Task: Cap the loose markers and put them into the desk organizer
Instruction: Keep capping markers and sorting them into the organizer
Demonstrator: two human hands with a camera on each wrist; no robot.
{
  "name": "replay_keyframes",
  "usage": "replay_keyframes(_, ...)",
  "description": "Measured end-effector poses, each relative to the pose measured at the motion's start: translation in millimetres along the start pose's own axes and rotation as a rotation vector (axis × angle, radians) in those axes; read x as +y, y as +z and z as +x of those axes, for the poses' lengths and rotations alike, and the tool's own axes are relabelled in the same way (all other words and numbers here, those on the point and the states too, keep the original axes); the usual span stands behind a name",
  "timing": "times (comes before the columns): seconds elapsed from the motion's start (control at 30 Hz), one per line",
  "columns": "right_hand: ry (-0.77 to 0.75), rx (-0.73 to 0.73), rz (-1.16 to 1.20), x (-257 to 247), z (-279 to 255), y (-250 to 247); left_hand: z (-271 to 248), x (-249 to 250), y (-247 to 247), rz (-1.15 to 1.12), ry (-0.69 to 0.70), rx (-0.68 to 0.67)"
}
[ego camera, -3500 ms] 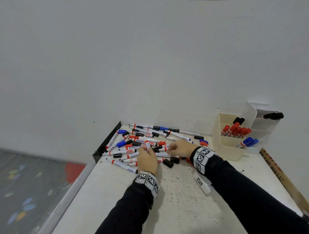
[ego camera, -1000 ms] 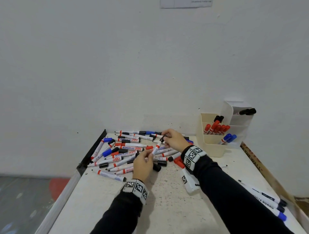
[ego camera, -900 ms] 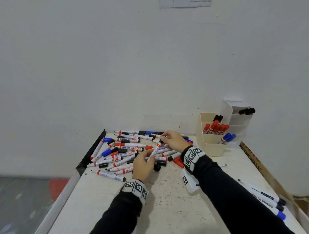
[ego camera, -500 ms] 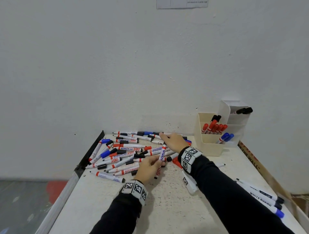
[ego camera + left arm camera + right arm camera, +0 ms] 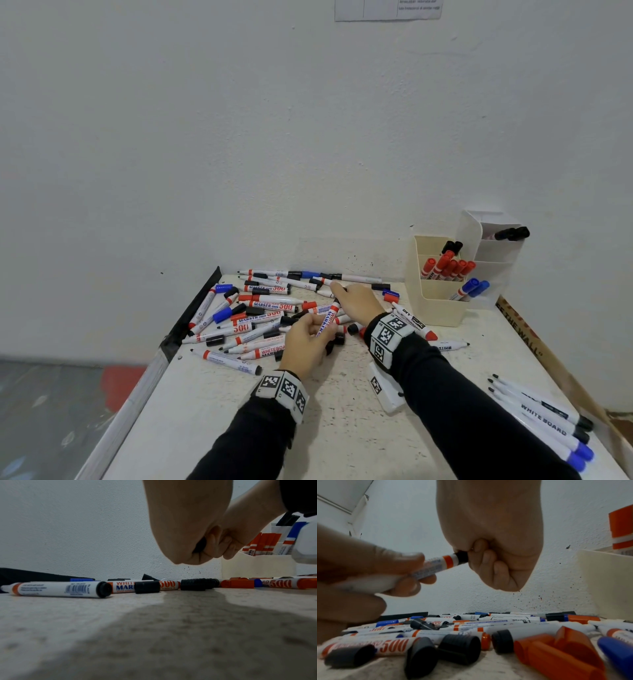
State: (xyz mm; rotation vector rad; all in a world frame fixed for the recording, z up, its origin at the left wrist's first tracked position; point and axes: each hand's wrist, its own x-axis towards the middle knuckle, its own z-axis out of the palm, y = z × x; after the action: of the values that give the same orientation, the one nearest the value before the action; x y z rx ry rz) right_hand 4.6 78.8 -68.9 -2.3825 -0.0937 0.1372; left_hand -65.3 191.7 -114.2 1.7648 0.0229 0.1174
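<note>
My left hand [image 5: 320, 330] grips a white marker [image 5: 327, 318] with a red band, held slanted just above the table. My right hand [image 5: 342, 298] pinches a black cap [image 5: 462, 557] at that marker's [image 5: 436, 563] upper end. In the right wrist view the curled fingers [image 5: 488, 561] close round the cap. Several loose markers and caps [image 5: 267, 308] lie in a pile at the back left. The cream desk organizer [image 5: 438, 308] stands at the back right with red, blue and black capped markers in it.
A white organizer section [image 5: 489, 240] leans behind the cream one. Several uncapped markers [image 5: 541, 418] lie near the right front edge. A white tagged block [image 5: 383, 390] sits under my right forearm. A cardboard strip [image 5: 527, 339] runs along the right edge, a black rail [image 5: 195, 308] along the left.
Half a second ago my right hand lay flat over the pile, away from the marker. Now it has come back and pinches a black cap at the marker's tip.
</note>
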Motion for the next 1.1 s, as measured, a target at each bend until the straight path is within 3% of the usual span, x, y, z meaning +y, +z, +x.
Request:
replay_keyframes(0.33,-0.096,-0.017,0.124,-8.4,-9.9,1.2,-6.0,9.8,-1.0,-0.135,-0.105,-0.099)
replay_keyframes(0.67,-0.194,-0.116,0.264,-1.3,-14.7,-1.2,-4.6,11.1,-4.2,-0.473,-0.205,-0.205)
replay_keyframes(0.9,-0.262,-0.112,0.138,4.7,-12.4,-7.0,-4.0,10.9,-0.8,-0.312,-0.150,-0.164)
replay_keyframes(1.1,-0.256,-0.079,0.203,7.3,-3.5,-6.1,-2.4,14.1,-12.5,-0.230,-0.173,-0.075)
